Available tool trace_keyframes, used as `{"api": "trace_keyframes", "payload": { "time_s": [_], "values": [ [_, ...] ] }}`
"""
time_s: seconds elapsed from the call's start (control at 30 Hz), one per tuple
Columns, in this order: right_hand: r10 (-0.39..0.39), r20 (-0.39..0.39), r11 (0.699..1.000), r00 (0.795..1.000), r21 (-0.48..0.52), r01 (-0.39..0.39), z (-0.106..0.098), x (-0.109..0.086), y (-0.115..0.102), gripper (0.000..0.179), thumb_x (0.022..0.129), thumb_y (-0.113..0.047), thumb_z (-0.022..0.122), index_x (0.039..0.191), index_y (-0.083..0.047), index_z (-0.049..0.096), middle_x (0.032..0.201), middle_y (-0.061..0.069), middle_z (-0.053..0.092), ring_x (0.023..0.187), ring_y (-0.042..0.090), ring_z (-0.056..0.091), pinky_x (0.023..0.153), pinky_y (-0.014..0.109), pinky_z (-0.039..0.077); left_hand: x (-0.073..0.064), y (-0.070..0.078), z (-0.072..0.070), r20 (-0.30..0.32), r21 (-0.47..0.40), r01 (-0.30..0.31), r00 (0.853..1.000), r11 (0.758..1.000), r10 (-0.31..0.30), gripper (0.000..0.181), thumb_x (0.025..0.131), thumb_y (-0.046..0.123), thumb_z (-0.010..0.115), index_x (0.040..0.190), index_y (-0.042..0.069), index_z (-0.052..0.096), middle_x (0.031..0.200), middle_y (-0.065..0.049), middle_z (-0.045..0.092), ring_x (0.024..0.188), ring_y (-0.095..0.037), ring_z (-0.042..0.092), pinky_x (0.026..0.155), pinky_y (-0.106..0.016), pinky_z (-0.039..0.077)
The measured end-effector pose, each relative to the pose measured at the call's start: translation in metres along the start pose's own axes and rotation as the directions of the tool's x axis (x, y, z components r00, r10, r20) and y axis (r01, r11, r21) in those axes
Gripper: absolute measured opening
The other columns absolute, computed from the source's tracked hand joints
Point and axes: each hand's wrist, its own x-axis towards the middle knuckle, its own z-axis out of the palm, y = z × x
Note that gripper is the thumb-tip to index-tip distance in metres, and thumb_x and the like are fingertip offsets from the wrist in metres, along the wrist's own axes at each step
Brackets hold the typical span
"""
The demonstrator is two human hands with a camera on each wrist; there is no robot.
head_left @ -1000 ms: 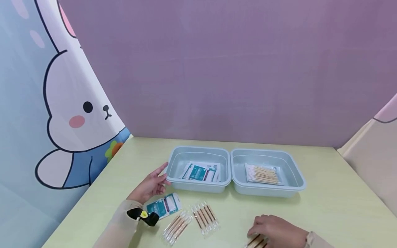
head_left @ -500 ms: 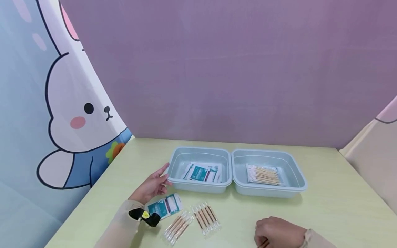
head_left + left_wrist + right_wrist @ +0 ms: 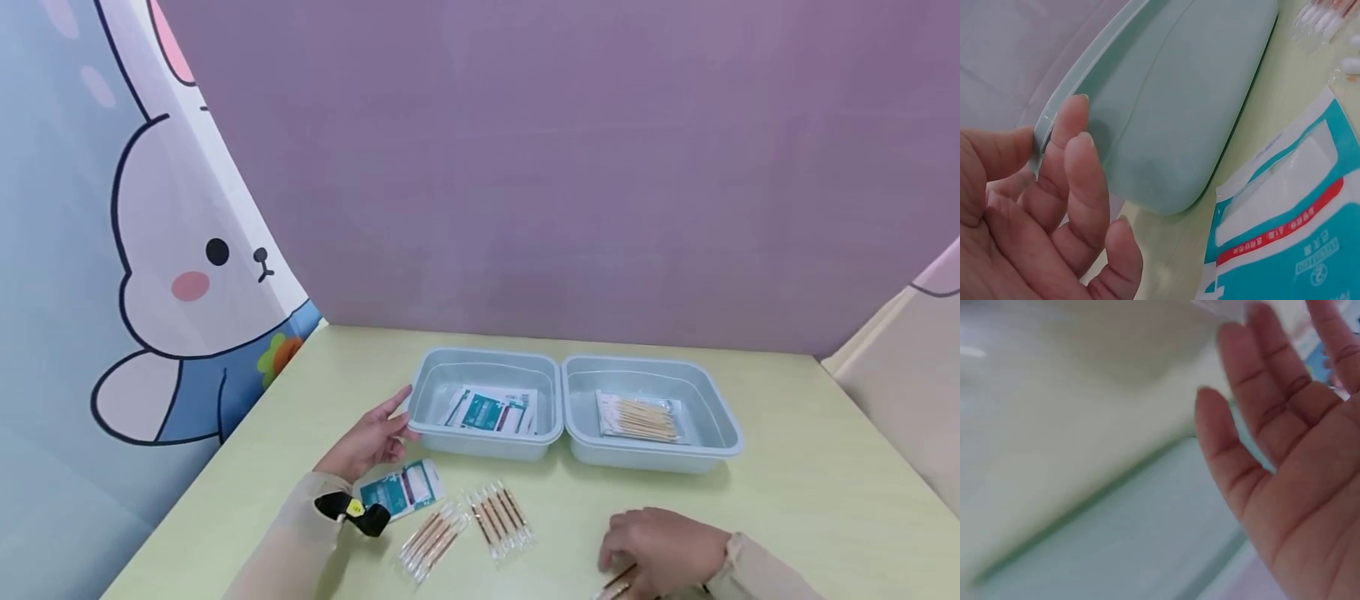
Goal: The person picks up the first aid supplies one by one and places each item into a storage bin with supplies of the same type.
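My left hand [image 3: 367, 446] pinches the left rim of the left pale blue plastic basin [image 3: 480, 447] between thumb and fingers. The left wrist view shows the rim of this basin [image 3: 1172, 112] close up. Below that hand lies a teal and white flat packet [image 3: 401, 490]. At the lower right, my right hand [image 3: 663, 546] reaches down over a clear-wrapped pack of brown swabs [image 3: 617, 586], mostly covered by the hand. In the blurred right wrist view, the visible fingers of the right hand [image 3: 1297, 456] are loosely extended; its thumb is out of frame.
Two more brown swab packs [image 3: 433, 542] lie on the pale table [image 3: 555, 542], in front of the basins. Several teal packets [image 3: 491, 412] are inside the left basin. The adjoining right basin [image 3: 652, 457] holds a pack of wooden cotton swabs [image 3: 645, 419].
The right hand shifted right, covering most of the swab pack, then came back left with its fingers spread more and part of the pack showing. The left hand stays on the basin rim.
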Motion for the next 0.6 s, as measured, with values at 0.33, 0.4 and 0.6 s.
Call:
{"api": "trace_keyframes", "payload": {
  "time_s": [0.33, 0.4, 0.6],
  "values": [
    [-0.019, -0.023, 0.999, 1.000, -0.029, 0.019, -0.013, 0.155, -0.043, 0.038, 0.088, -0.024, 0.069, 0.123, -0.009, 0.063, 0.119, 0.003, 0.061, 0.108, 0.011, 0.057, 0.091, 0.023, 0.044, 0.001, 0.010, 0.000, -0.029, 0.105, 0.008, 1.000, 0.994, -0.005, 0.055, 0.102, 0.021, 0.046, 0.153, 0.023, 0.025, 0.086, -0.007, 0.067, 0.059, -0.018, 0.052, 0.063, -0.027, 0.043],
    [0.029, 0.009, 0.998, 1.000, -0.048, -0.029, -0.009, 0.185, -0.048, 0.043, 0.087, -0.024, 0.071, 0.126, -0.010, 0.062, 0.120, 0.002, 0.062, 0.106, 0.010, 0.057, 0.089, 0.023, 0.045, 0.001, 0.010, 0.001, -0.020, 0.107, -0.002, 1.000, 0.994, 0.004, 0.055, 0.102, 0.020, 0.046, 0.153, 0.021, 0.026, 0.084, -0.006, 0.067, 0.056, -0.017, 0.052, 0.060, -0.026, 0.042],
    [0.146, 0.051, 0.982, 0.988, -0.131, -0.138, 0.005, 0.239, -0.057, 0.050, 0.082, -0.023, 0.075, 0.128, -0.012, 0.061, 0.114, 0.000, 0.063, 0.098, 0.008, 0.056, 0.086, 0.022, 0.045, -0.003, 0.006, 0.002, -0.008, 0.075, -0.021, 1.000, 0.997, 0.022, 0.055, 0.102, 0.016, 0.045, 0.153, 0.019, 0.025, 0.075, -0.001, 0.066, 0.052, -0.013, 0.052, 0.054, -0.025, 0.039]
  ]
}}
